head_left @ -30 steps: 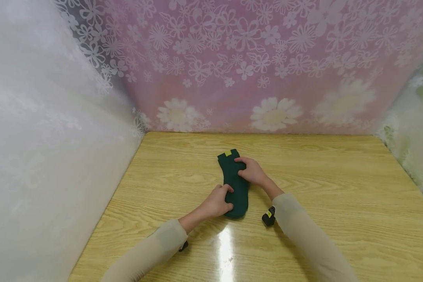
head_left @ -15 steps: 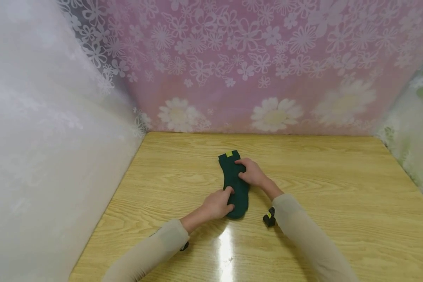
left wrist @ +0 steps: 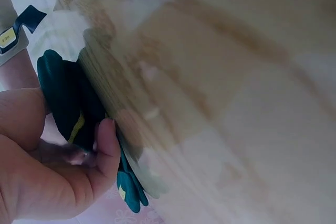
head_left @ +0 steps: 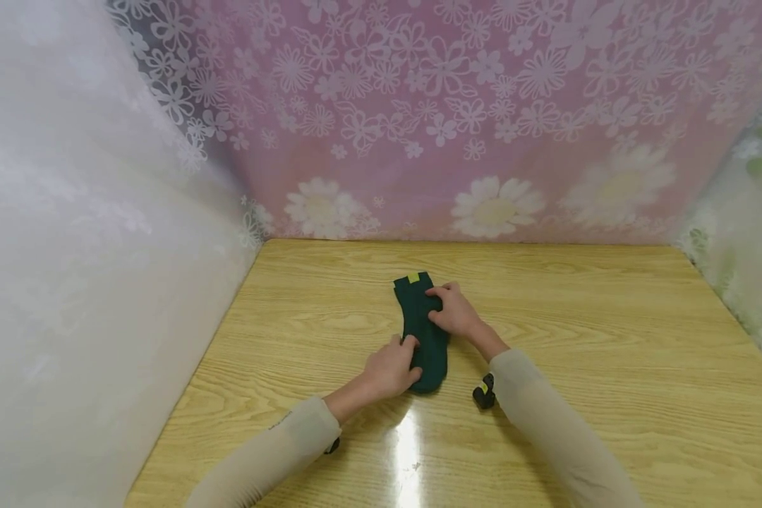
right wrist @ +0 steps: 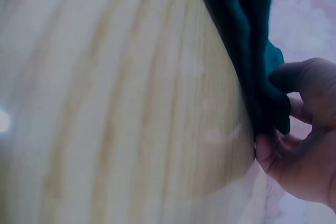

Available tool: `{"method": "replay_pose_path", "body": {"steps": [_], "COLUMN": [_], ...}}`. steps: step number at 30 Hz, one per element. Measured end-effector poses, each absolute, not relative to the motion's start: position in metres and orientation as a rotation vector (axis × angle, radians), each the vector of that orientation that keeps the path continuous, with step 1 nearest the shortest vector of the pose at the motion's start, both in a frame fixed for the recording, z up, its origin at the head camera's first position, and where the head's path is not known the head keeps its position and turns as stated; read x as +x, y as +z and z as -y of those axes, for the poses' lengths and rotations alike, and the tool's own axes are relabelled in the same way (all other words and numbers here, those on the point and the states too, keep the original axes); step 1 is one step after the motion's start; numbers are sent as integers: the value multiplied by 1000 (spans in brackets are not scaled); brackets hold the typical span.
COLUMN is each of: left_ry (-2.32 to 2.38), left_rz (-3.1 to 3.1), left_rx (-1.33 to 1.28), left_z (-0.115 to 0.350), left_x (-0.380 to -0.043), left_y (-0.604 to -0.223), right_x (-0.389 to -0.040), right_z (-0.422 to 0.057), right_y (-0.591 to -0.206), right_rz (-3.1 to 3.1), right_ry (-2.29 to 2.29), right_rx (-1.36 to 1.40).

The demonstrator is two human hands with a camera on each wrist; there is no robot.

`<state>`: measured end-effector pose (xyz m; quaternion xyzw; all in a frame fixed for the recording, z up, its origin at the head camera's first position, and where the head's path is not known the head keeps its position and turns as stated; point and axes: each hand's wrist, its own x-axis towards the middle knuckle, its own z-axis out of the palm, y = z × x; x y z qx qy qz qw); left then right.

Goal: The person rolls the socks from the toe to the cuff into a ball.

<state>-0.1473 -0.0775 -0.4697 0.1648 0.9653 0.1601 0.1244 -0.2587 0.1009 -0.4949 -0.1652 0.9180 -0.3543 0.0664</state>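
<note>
No text can be read for certain. A short line of dark lettering [head_left: 281, 421] on the left sleeve [head_left: 263, 455], above the table's [head_left: 578, 317] near left corner, is too small, and the characters on the yellow sticker [left wrist: 8, 37] of the black device [left wrist: 32, 18] at the right sleeve [head_left: 549, 423] are blurred. The yellow patch [head_left: 413, 278] on the green sock's [head_left: 428, 356] end towards the table's far edge shows no legible writing.

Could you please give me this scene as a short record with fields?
Item: dark green sock; single or stacked pair unclear
Marking: yellow patch at the cuff end
Placement: on the wood-grain table, cuff end farthest from the person
Left hand: grips the sock's left edge, nearer the toe end
Right hand: grips the sock's right edge, nearer the cuff
Sleeves: beige, both arms
Backdrop: pink with white flowers, behind the table
</note>
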Motion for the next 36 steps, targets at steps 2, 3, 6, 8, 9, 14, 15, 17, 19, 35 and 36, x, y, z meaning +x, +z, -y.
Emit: {"method": "replay_pose_path", "body": {"steps": [2, 3, 6, 8, 9, 14, 15, 17, 19, 35, 36], "left_ry": [489, 509, 608, 682, 710, 693, 655, 551, 424, 182, 184], "left_rz": [-2825, -2832, -2843, -2847, -2851, -2836, -2827, -2800, -2780, -2727, -2733], "left_rx": [448, 433, 423, 465, 502, 831, 914, 1076, 1191, 1255, 1250], "left_z": [78, 78, 83, 88, 90, 101, 103, 106, 108, 103, 102], "left_x": [-149, -150, -151, -152, -152, -150, -149, -146, -144, -145, -146], "left_y": [-472, -472, -469, -465, -463, -454, -452, -449, -448, -462, -462], "right_x": [-259, -259, -257, -253, -250, -227, -220, -208, -196, -151, -150], "right_z": [-106, -108, -114, -116, -117, -121, -122, -123, -124, -123, -123], "right_y": [-495, -495, -492, -487, -483, -465, -462, -457, -454, -471, -471], "right_rz": [-2775, -2781, -2812, -2847, -2866, -2892, -2877, -2837, -2786, -2768, -2766], "right_ry": [-1096, -1111, -1160, -1179, -1183, -1222, -1224, -1209, -1154, -333, -305], "right_rx": [-510, -525, -545, -555, -575, -794, -858, -1006, -1149, -1866, -1845]}}
